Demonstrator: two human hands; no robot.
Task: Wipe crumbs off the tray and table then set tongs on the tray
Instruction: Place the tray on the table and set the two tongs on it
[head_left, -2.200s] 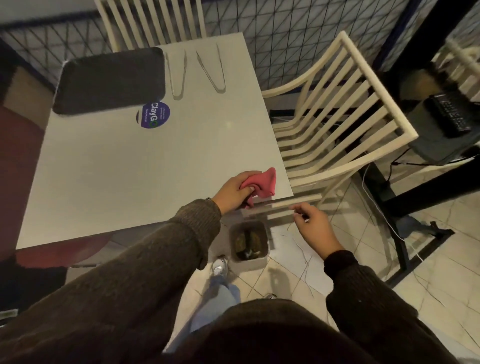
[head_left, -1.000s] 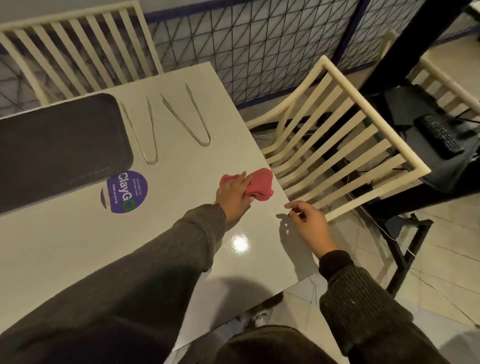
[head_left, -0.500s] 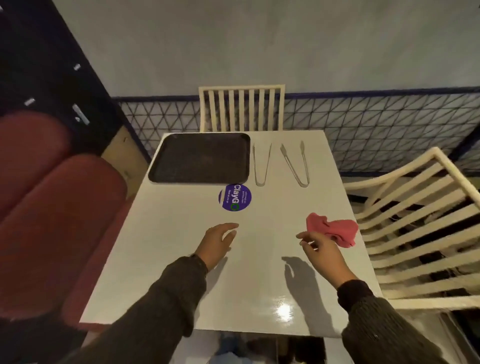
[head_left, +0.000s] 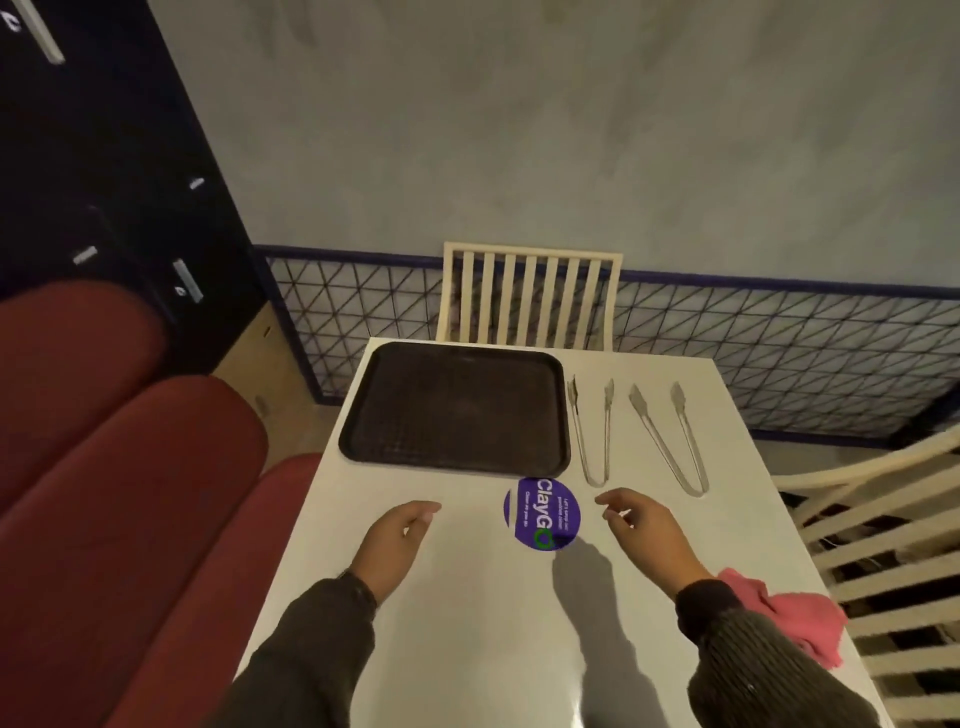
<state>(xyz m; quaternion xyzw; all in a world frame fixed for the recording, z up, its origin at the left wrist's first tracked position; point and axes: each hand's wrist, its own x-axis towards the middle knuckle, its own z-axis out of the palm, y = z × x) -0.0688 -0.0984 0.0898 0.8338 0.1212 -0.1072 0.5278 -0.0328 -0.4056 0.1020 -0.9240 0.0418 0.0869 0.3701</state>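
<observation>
A dark brown tray (head_left: 454, 410) lies at the far left of the white table (head_left: 467, 623). Two metal tongs lie to its right: one pair (head_left: 592, 431) beside the tray, the other pair (head_left: 670, 441) further right. A pink cloth (head_left: 800, 616) is crumpled at the table's right edge, partly behind my right sleeve. My left hand (head_left: 395, 540) hovers over the table below the tray, fingers apart and holding nothing. My right hand (head_left: 647, 535) hovers just below the nearer tongs, open, apart from them.
A round purple sticker (head_left: 543, 514) lies on the table between my hands. A cream slatted chair (head_left: 530, 296) stands behind the table and another (head_left: 893, 545) on the right. Red cushioned seating (head_left: 119, 493) runs along the left. A wire-mesh rail (head_left: 779, 353) backs the table.
My left hand has let go of the pink cloth, which now lies at the table's right edge. Both hands have moved forward toward the tray and tongs, and the view has tilted up.
</observation>
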